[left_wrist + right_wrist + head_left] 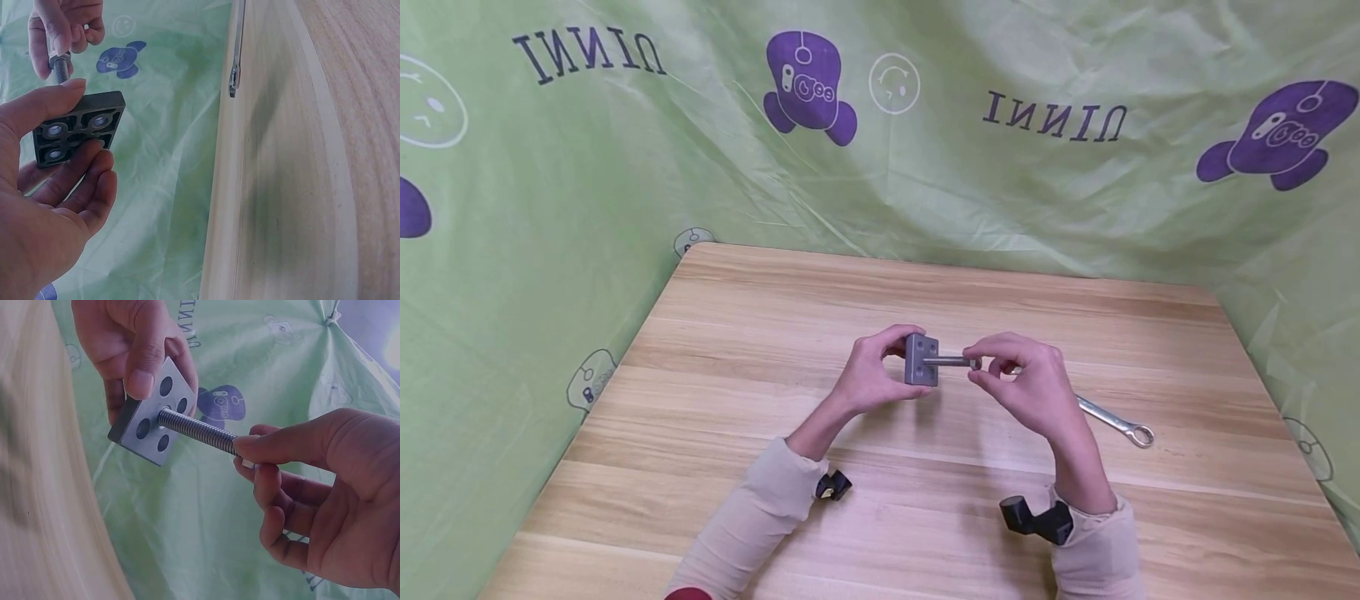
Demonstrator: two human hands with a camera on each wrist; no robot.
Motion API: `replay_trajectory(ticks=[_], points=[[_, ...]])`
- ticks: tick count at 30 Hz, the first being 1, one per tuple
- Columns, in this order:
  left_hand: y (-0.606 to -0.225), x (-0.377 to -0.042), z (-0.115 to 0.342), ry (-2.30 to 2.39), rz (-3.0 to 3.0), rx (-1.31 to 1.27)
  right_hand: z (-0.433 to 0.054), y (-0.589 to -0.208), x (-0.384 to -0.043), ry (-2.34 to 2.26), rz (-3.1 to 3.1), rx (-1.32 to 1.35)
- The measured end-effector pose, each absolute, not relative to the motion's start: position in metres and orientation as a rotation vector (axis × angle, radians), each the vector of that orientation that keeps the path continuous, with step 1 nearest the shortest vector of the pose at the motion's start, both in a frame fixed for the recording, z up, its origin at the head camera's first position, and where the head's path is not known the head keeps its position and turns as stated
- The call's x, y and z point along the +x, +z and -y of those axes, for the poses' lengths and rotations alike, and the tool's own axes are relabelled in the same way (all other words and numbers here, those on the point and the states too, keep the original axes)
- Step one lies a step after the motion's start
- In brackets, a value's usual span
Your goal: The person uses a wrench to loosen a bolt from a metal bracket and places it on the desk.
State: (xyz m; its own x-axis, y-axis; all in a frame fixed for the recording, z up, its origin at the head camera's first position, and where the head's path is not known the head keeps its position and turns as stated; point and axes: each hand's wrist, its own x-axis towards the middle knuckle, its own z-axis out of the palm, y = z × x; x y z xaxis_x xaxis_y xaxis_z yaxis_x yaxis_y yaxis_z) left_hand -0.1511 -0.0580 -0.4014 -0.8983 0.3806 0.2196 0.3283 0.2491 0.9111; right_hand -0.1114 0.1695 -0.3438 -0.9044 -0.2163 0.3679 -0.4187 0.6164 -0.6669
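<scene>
My left hand [867, 373] grips a grey square plate [915, 367] by its edges, thumb on one side and fingers on the other, held above the table. The plate's smooth face shows holes near its corners in the right wrist view; its ribbed back faces the left wrist camera. From the middle of the smooth face a threaded bolt [199, 431] sticks out towards my right hand [1033, 379]. Thumb and fingers of that hand pinch the bolt's far end, where a hex-shaped piece [975, 363] partly shows. The remaining right fingers curl loosely below.
A silver wrench [1108, 414] lies on the wooden table [760, 325] behind and right of my right hand, which hides part of it. Green printed cloth [925, 192] stands round the table's back and sides. Black wrist mounts [1037, 521] sit on both sleeves.
</scene>
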Motion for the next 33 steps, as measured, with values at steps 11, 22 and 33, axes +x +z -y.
replay_trajectory(ticks=[11,22,33], points=[[-0.4010,-0.1521,0.0568,1.751,-2.467,0.705,-0.1726,-0.3413,-0.1130,1.213,2.698,0.484],[-0.4009,-0.1506,0.0556,1.751,-2.464,0.709,-0.1717,-0.3377,-0.1128,1.267,2.900,0.228],[-0.4029,-0.1517,0.0561,1.778,-2.446,0.697,-0.1717,-0.3420,-0.1116,1.191,2.656,0.452]])
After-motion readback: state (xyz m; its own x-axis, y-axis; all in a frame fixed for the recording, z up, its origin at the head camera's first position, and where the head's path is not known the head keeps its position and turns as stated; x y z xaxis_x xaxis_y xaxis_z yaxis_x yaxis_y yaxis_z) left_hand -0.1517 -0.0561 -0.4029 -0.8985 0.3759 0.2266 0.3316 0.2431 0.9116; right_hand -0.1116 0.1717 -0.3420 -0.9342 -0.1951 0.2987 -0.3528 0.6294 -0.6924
